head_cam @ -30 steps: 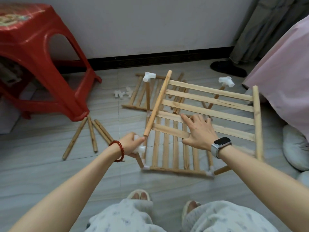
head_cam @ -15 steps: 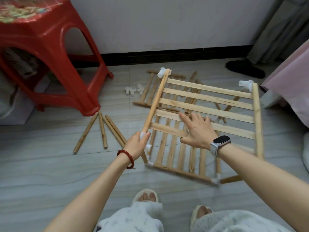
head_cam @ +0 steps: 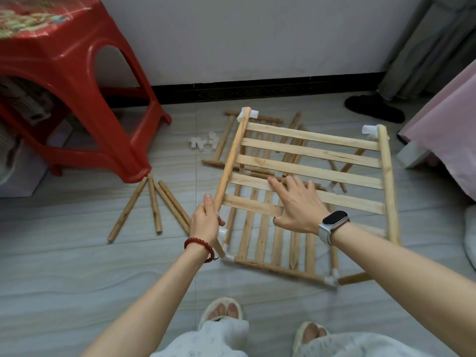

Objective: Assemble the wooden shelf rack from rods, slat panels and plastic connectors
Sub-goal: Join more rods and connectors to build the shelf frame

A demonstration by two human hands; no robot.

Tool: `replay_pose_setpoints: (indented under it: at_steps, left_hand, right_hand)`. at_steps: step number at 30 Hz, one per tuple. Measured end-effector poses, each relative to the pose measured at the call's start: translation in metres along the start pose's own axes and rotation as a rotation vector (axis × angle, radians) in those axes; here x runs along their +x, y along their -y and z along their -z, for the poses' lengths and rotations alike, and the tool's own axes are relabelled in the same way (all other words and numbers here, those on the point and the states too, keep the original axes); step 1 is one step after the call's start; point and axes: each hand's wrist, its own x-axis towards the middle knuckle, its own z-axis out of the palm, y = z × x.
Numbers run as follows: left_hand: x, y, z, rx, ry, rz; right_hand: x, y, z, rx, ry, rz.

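Fingers of the left hand (head_cam: 206,220) clench the slat panel's (head_cam: 309,153) side rod (head_cam: 231,161). Right hand (head_cam: 296,204) lies flat, released, on its slats, loose rods (head_cam: 154,204) at nine o'clock.

The upper slat panel (head_cam: 311,161) sits above a lower slat panel (head_cam: 273,243) on the floor (head_cam: 77,279). Four loose rods (head_cam: 154,207) lie to its left, just before the stool (head_cam: 77,86). Spare connectors (head_cam: 203,143) lie between stool and rack. A third panel (head_cam: 231,140) lies behind, toward the wall (head_cam: 257,34).
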Motion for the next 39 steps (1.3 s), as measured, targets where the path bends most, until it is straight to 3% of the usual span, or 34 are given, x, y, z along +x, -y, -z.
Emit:
replay_pose_setpoints:
  at_steps: [3, 9, 15, 23, 31, 39]
  left_hand:
    - [0.007, -0.004, 0.001, -0.133, 0.082, 0.041]
    - [0.012, -0.015, 0.003, -0.116, 0.212, 0.037]
    - [0.014, -0.017, 0.003, -0.096, 0.217, -0.011]
    - [0.014, -0.012, -0.002, -0.260, 0.132, 0.049]
    - [0.012, -0.008, 0.002, -0.255, 0.027, 0.062]
    - [0.015, -0.006, 0.009, -0.157, 0.115, 0.008]
  right_hand:
    - [0.001, -0.001, -0.003, 0.017, 0.015, -0.005]
    - [0.003, -0.005, 0.004, -0.007, 0.011, 0.039]
    - [0.005, -0.003, 0.003, -0.009, 0.014, 0.038]
    - [0.004, -0.002, 0.000, -0.022, 0.012, 0.031]
    - [0.004, 0.004, -0.001, -0.025, -0.005, 0.046]
    - [0.005, 0.000, 0.000, 0.005, 0.029, 0.101]
